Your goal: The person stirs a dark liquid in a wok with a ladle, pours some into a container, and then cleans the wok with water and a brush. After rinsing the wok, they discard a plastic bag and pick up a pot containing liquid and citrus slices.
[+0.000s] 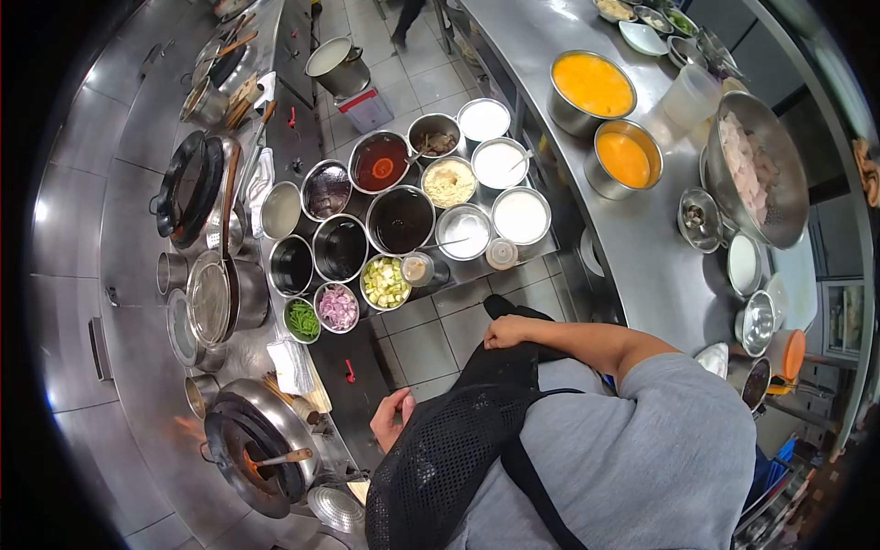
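Observation:
My right hand (pixel 504 332) hangs closed over the dark trousers near the right side of the sauce trolley; I see nothing in it. My left hand (pixel 392 414) is low by the stove counter's edge, its fingers loosely bent and apart, holding nothing visible; black mesh material (pixel 431 458) hides its wrist. Closest to the hands on the trolley are pots of chopped pale-green vegetable (pixel 386 282), diced purple onion (pixel 336 307) and cut green pieces (pixel 302 320). Two lidded shakers, one clear (pixel 501 254) and one tan-topped (pixel 418 269), stand at the trolley's near edge.
Behind these are pots of dark sauce (pixel 401 220), red oil (pixel 379 161) and white powder (pixel 521 216). A wok (pixel 247 463) with a ladle sits left, flame beside it. Orange liquid pots (pixel 593 84) and a colander of pale meat (pixel 757 170) occupy the right counter. Someone's leg (pixel 408 20) shows far back.

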`<move>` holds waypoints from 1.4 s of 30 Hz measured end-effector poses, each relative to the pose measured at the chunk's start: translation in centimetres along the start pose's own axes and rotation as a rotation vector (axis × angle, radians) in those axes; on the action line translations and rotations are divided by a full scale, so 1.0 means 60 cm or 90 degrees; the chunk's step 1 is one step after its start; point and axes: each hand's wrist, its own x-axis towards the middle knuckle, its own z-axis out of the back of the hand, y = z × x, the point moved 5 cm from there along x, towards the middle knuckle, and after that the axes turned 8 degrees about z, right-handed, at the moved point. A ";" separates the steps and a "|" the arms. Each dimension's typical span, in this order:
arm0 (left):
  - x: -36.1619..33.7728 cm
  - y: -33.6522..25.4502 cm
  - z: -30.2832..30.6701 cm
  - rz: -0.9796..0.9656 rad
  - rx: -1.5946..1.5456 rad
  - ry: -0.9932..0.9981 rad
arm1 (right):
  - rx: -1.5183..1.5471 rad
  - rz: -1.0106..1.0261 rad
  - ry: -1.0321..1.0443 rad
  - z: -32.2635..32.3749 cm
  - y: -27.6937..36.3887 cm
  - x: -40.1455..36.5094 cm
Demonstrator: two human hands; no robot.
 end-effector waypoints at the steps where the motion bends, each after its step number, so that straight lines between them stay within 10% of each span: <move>1: 0.001 -0.022 -0.003 -0.032 0.030 -0.009 | 0.022 -0.006 -0.006 0.003 -0.010 0.000; 23: -0.028 -0.016 0.015 0.041 0.069 -0.048 | 0.231 0.081 0.419 -0.185 -0.005 0.103; 42: -0.008 -0.081 0.023 0.033 0.045 -0.003 | 0.015 0.134 0.072 -0.089 0.080 0.065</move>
